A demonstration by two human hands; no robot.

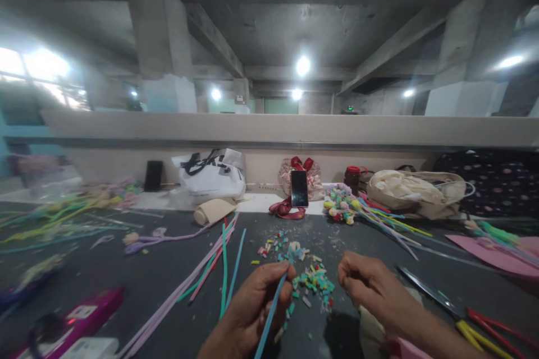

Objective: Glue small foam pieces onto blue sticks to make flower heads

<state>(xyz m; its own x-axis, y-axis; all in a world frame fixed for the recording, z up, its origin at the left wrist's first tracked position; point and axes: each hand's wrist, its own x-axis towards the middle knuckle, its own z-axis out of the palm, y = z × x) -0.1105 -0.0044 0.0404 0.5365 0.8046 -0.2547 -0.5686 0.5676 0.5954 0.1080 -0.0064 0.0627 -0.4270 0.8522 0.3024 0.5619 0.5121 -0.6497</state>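
My left hand [263, 297] pinches a blue chenille stem [272, 317], which slants down toward me. Just beyond the fingertips is a pale blue, flower-like tuft [297, 251]; whether it is joined to the stem, I cannot tell. Small cut pieces [315, 280] in green, yellow, white and red lie scattered between my hands on the dark table. My right hand [366, 280] hovers to the right of them with its fingers curled closed, and what they may hold is hidden. Scissors [446, 297] with red and yellow handles lie to its right, blades open or shut unclear.
Loose lilac, green and blue stems [210, 269] lie left of my hands. A magenta device [84, 317] with a red light sits at the near left. Along the back stand a phone [299, 188], a white bag [214, 176], a flower bunch [339, 202] and a cloth-filled basket [421, 193].
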